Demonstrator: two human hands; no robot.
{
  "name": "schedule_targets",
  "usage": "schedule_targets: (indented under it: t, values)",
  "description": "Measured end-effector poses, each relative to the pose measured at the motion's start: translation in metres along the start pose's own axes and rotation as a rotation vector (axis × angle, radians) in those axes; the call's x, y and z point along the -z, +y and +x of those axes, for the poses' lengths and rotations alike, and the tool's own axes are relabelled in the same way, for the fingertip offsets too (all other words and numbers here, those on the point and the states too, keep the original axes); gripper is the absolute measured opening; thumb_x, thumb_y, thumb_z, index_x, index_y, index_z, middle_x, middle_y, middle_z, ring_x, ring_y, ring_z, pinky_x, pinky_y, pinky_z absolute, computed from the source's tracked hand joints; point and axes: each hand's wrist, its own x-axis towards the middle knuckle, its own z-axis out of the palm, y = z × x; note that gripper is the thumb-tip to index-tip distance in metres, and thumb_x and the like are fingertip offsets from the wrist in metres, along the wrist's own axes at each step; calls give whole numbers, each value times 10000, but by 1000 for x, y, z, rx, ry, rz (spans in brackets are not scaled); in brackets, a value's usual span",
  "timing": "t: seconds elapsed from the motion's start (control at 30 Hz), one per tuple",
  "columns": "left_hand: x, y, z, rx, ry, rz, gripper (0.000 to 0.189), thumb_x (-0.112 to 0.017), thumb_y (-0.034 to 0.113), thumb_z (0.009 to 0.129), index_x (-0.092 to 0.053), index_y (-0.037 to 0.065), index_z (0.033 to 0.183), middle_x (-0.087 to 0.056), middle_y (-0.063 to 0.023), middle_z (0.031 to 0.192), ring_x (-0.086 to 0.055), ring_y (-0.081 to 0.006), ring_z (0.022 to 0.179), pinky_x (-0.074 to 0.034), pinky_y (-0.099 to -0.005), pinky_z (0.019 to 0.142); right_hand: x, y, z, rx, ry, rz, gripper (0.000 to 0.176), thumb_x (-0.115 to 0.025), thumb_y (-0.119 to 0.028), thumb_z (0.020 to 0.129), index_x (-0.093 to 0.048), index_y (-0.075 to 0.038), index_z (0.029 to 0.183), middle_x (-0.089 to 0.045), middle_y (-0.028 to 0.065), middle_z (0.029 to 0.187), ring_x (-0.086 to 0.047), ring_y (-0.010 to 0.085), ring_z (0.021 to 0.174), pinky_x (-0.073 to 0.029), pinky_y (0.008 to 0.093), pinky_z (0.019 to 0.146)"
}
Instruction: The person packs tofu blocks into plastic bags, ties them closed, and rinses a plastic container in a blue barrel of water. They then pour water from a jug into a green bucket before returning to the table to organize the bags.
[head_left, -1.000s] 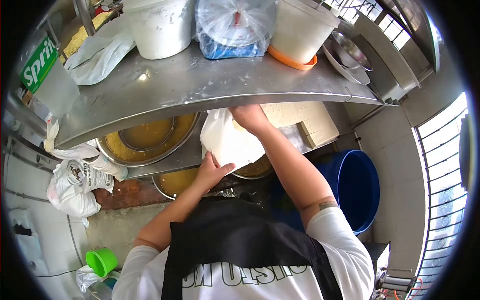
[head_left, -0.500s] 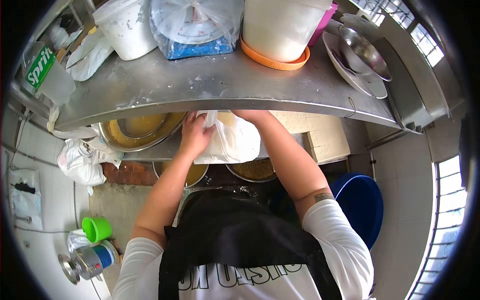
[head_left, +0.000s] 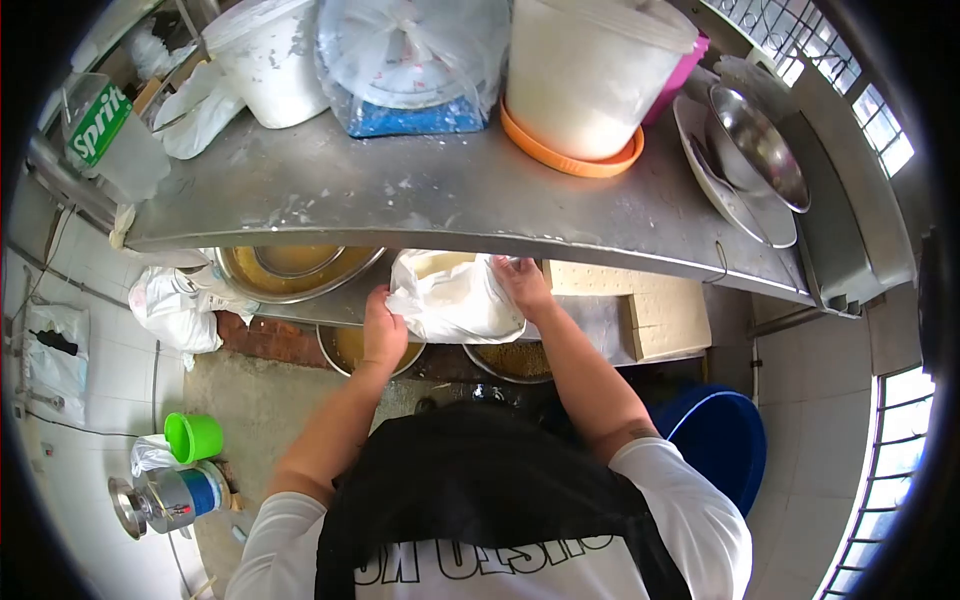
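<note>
A white plastic bag (head_left: 458,308) with something pale inside lies under the upper shelf's front edge, its mouth partly open toward the back. My left hand (head_left: 384,330) is closed on the bag's left edge, with some fingers hidden behind the plastic. At the upper right side, my right hand (head_left: 520,284) grips the bag's rim. Just right of that hand are pale yellowish blocks (head_left: 668,318) dotted with small marks. Left of the bag stands a wide metal basin (head_left: 300,292) with yellowish contents and a smaller round vessel in it.
Overhead, a steel shelf (head_left: 420,205) carries a bagged scale (head_left: 415,115), a white tub (head_left: 600,90) and a metal bowl (head_left: 750,140). Below are a round pan of grains (head_left: 515,360) and another pan (head_left: 350,350). A blue barrel (head_left: 715,440) stands right, a green bucket (head_left: 193,437) left.
My left hand has shifted down along the bag's left side. My right hand has come out from under the shelf onto the rim. The bag's mouth is spread wider.
</note>
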Motion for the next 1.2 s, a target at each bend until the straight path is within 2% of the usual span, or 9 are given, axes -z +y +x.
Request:
schedule_targets:
  t: [0.13,0.5,0.63,0.73,0.8,0.9,1.0,1.13,1.2]
  values:
    - [-9,-21,-5,-46,65,104,443,-538,-27,829,-485,-76,1267,-517,-269,1310,-519,-438,1209,-428,-458,1061,-10,-17,9,286,-154,-61,520,-652,-408,1006,-580,0,1319,-675,112,1198,-598,198,1109,-475,349,983]
    - [50,29,32,97,-10,-189,201,-601,121,956,-674,0,1099,-699,-219,1001,-690,-402,915,-539,-444,805,1,-15,0,35,-50,-152,424,-629,-299,1017,-581,-9,1322,-676,139,1219,-624,201,1112,-490,333,963]
    - [88,14,-10,-137,41,-145,251,-613,77,942,-652,-30,1166,-681,-214,1079,-686,-346,954,-542,-388,832,38,-9,-49,136,320,-73,385,-693,-184,968,-601,-28,1308,-692,144,1192,-697,177,1019,-540,313,860]
    - [99,-4,-36,165,23,-425,327,-647,84,914,-607,-51,1209,-634,-223,1179,-643,-379,1010,-517,-430,901,68,-31,-98,135,456,-563,319,-680,-69,920,-631,-16,1231,-693,181,1160,-724,311,948,-565,386,865]
    - [126,51,-33,-306,76,64,406,-666,90,886,-563,-50,1252,-587,-237,1248,-600,-412,1070,-479,-483,954,57,-52,-110,314,401,-538,242,-642,-34,908,-656,-13,1148,-692,196,1121,-701,355,963,-559,420,878]
    - [113,100,5,-728,42,-27,370,-660,44,853,-586,-31,1208,-586,-231,1246,-585,-419,1088,-483,-497,946,2,-110,-98,800,199,-707,235,-611,-12,923,-674,-18,1149,-691,185,1145,-682,364,1040,-558,415,898]
    - [79,121,55,-751,-184,43,286,-606,7,873,-606,-26,1157,-607,-254,1212,-613,-419,1077,-516,-473,927,-51,-139,-69,1069,-97,-718,205,-612,-83,938,-685,-43,1125,-687,197,1185,-665,396,1073,-567,445,895]
    - [55,104,88,-238,-853,660,302,-652,121,896,-577,-23,1150,-624,-266,1147,-647,-414,1068,-536,-491,907,-37,-142,-52,208,-395,-1375,474,-533,-393,1000,-506,-96,1370,-572,223,1400,-629,372,1203,-526,485,965]
    - [64,119,67,-280,-804,557,495,-749,225,864,-555,-37,1236,-613,-267,1186,-647,-417,1073,-537,-493,924,3,-127,-50,85,-253,-1302,705,-610,-411,934,-380,-116,1532,-494,230,1488,-566,400,1289,-480,476,1057]
